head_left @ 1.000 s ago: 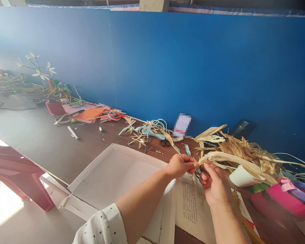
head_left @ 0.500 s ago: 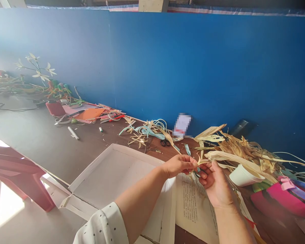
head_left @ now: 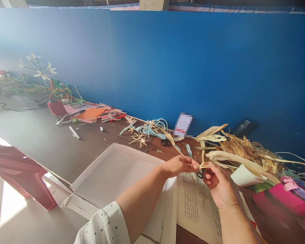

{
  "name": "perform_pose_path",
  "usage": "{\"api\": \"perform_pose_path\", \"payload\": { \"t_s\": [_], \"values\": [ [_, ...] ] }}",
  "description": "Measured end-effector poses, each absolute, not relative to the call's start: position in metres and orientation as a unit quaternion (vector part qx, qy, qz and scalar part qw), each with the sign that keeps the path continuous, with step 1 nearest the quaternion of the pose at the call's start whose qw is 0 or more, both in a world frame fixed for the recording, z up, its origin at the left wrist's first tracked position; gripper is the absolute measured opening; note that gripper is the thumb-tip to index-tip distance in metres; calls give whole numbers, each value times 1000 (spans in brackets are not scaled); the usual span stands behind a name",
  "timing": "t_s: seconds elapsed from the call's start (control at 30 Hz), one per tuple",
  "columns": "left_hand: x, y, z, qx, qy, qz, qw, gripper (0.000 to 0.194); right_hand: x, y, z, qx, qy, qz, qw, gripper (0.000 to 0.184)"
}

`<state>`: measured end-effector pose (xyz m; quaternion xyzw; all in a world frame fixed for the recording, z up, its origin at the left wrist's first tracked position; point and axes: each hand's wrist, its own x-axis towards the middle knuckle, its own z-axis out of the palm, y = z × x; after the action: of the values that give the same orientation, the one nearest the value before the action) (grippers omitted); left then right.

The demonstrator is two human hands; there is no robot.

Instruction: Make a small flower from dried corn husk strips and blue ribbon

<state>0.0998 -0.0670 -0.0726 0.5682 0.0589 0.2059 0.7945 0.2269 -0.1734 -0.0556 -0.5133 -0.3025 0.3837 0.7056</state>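
Observation:
My left hand [head_left: 180, 166] pinches a small pale corn husk piece [head_left: 203, 165] between thumb and fingers. At its other end, my right hand [head_left: 220, 186] is closed on the same piece, thumb on top and fingers curled beneath. Narrow petal-like tips of the husk stick up between the hands. Just below, the dark handle of a pair of scissors [head_left: 200, 174] shows, partly hidden by my fingers. Under my hands lies a printed sheet [head_left: 193, 210]. A heap of dried corn husks [head_left: 240, 150] spreads to the right.
A shallow white box lid [head_left: 109, 179] lies under my left forearm. A white cup [head_left: 245, 176] and a pink bag [head_left: 282, 200] stand at right. Along the blue partition [head_left: 193, 61] are husk flowers [head_left: 139, 139], a phone [head_left: 183, 125], black-handled scissors [head_left: 166, 142] and a red thread spool [head_left: 56, 108].
My right hand has shifted slightly right and down, and the fingers of both hands lie a little further apart on the husk. The left hand has barely moved.

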Motion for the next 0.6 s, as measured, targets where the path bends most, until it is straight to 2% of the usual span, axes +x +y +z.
{"api": "perform_pose_path", "payload": {
  "t_s": [0.6],
  "values": [
    [98,-68,-70,566,81,178,801,39,232,-173,-58,-549,-294,367,691,28]
  ]
}}
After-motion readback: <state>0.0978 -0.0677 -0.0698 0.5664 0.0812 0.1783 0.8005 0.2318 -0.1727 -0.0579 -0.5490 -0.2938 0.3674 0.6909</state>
